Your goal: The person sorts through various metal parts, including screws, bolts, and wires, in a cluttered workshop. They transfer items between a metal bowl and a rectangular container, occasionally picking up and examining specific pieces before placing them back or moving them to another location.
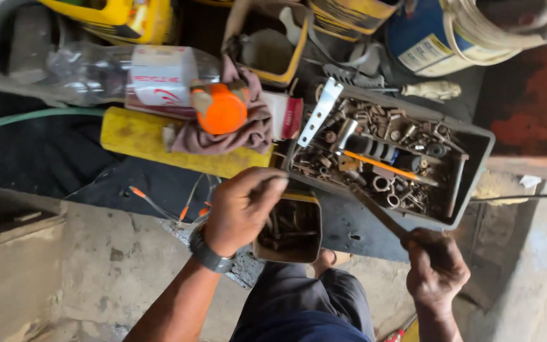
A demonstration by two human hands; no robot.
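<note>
My left hand (pixel 243 209), just left of centre in the frame, curls over the rim of a small yellow-edged tin (pixel 291 229) full of rusty bolts; the fingers (pixel 267 187) bend down over its near-left edge, gripping it so it sits steady and open toward me. My right hand (pixel 437 269), lower right, is closed around the end of a long dark metal rod (pixel 381 212), which slants up and left until its tip reaches the front wall of the grey parts tray (pixel 476 158). I hold the rod far back, at its near end.

The tray sits right of centre, crammed with nuts, washers, bearings and an orange-handled tool (pixel 378 166), all loose in one heap; a flat perforated metal strip (pixel 320 111) leans out over its upper-left corner.

To the left, a clear plastic bottle with an orange cap (pixel 221 109) lies on its side on a brownish rag (pixel 248 130), which rests on a yellow block (pixel 140 136). A green hose (pixel 26 117) runs along the left edge. Yellow containers and a blue-and-white bucket (pixel 432 38) crowd the top.

Everything lies low on dark matting over rough, stained concrete, with a rusty red surface at the upper right. My knee in dark trousers (pixel 299 304) shows at the bottom.
</note>
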